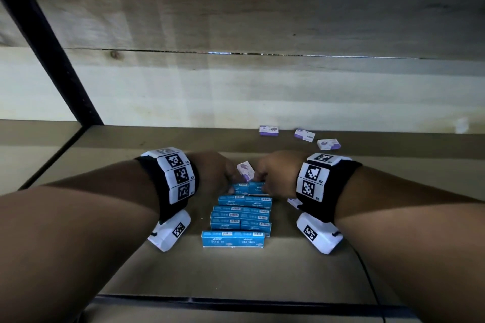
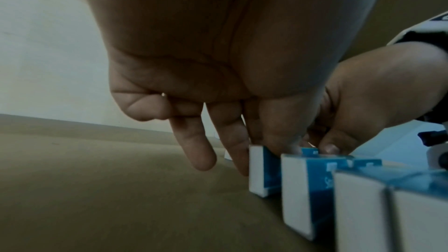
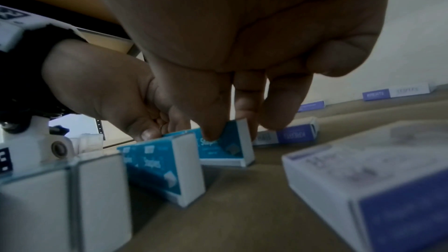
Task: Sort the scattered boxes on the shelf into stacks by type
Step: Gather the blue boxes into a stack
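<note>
Several blue staple boxes point(image 1: 240, 214) stand in rows running away from me on the shelf point(image 1: 131, 265). At the far end my left hand point(image 1: 226, 178) pinches the left blue box point(image 2: 260, 171), thumb in front and fingers behind. My right hand point(image 1: 264, 178) pinches the right blue box point(image 3: 224, 147) the same way, and this box tilts. A purple box point(image 1: 245, 170) sits tilted just behind them, between my hands; whether a finger touches it is unclear. Three purple boxes point(image 1: 304, 135) lie scattered at the back right.
Another purple box point(image 3: 378, 177) lies on the shelf under my right wrist. The pale back wall point(image 1: 183, 97) rises close behind the boxes. A black frame post point(image 1: 52, 42) stands at the left, and a black rail point(image 1: 236, 301) edges the shelf front.
</note>
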